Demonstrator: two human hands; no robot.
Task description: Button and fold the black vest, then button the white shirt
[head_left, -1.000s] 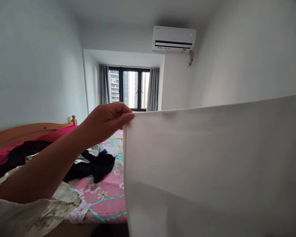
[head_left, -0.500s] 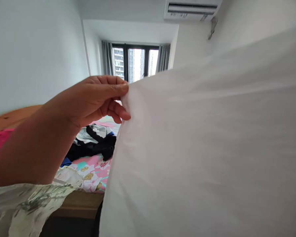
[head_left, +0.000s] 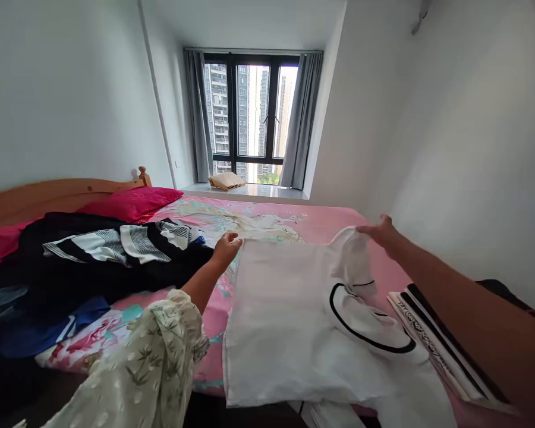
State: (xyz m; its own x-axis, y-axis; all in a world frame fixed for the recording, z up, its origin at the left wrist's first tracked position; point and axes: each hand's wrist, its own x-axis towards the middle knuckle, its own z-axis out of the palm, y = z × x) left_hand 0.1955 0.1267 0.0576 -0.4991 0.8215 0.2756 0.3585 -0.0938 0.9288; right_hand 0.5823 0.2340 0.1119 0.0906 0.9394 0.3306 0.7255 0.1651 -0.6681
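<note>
A white shirt with black trim along its collar lies spread sideways over the near edge of the bed. Its far left corner is pinched in my left hand, fingers closed. Across from it, my right hand grips the shirt's far right part by a sleeve or shoulder, which is lifted and bunched. The black-edged collar opening faces right. Part of the white cloth hangs down over the bed's front edge.
A heap of dark clothes with striped white pieces covers the bed's left side. Folded garments are stacked at the right, under my right forearm. The bed has a pink floral sheet and a red pillow. A beige folded cloth sits on the windowsill.
The white shirt, held up close before the camera, has come down onto the bed. My left hand has lowered with its corner, and my right hand has come into view. The view has tilted down.
</note>
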